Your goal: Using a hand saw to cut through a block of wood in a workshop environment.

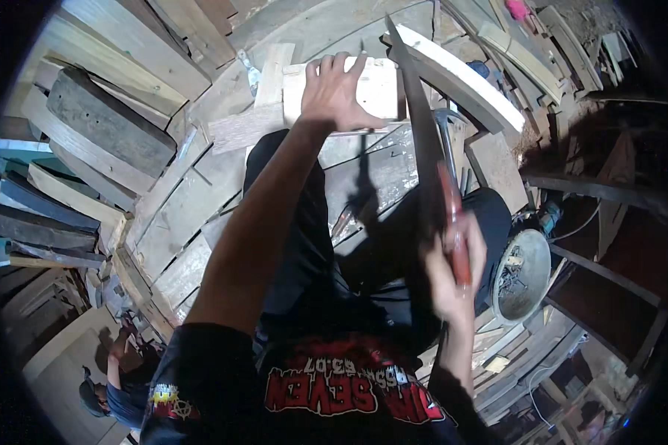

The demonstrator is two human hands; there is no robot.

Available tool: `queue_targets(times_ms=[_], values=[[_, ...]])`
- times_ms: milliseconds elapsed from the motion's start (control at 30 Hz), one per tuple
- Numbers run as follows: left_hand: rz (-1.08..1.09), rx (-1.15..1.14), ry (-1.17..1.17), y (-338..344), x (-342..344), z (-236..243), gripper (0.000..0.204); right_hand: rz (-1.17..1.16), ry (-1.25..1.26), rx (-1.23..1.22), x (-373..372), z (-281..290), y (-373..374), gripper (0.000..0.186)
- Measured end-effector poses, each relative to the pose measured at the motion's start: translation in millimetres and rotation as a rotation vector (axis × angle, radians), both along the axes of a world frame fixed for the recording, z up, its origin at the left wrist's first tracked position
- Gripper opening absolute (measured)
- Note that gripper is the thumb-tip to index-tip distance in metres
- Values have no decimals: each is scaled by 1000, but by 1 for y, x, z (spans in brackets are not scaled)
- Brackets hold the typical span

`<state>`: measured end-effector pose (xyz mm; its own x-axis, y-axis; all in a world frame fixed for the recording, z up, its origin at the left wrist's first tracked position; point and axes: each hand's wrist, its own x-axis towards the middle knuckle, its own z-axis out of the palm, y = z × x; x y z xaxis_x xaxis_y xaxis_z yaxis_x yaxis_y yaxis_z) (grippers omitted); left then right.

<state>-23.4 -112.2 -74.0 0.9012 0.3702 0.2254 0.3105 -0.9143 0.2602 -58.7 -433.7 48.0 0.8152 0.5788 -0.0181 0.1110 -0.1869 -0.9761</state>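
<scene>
My left hand (330,100) grips a pale wooden block (378,93) at the top centre, thumb out to the right and fingers bent over its far side. A plank (234,132) lies under or beside the block. In my right hand (455,263), closed round a red-brown handle, is a long dark-bladed saw (414,96), angled up along the block’s right side; whether it touches the block I cannot tell. A hammer (444,119) with a dark metal head rests just right of the blade, partly hidden behind it.
Stacked boards (111,133) crowd the left. A white-edged beam (460,70) lies upper right. A bucket of nails (519,282) sits by my right knee, near a power tool (548,219). A plastic bottle (251,74) is behind the plank. Another person (111,386) works at lower left.
</scene>
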Motion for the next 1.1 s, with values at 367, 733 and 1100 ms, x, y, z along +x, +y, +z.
queue_targets(times_ms=[367, 733, 1100], values=[[2, 8, 54, -2, -1, 5, 137, -31, 233, 85, -19, 5, -15, 23], [19, -63, 49, 14, 3, 16, 130, 53, 61, 21, 12, 5, 12, 17], [22, -29, 11, 1, -4, 10, 132, -39, -60, 80, 69, -78, 68, 48]])
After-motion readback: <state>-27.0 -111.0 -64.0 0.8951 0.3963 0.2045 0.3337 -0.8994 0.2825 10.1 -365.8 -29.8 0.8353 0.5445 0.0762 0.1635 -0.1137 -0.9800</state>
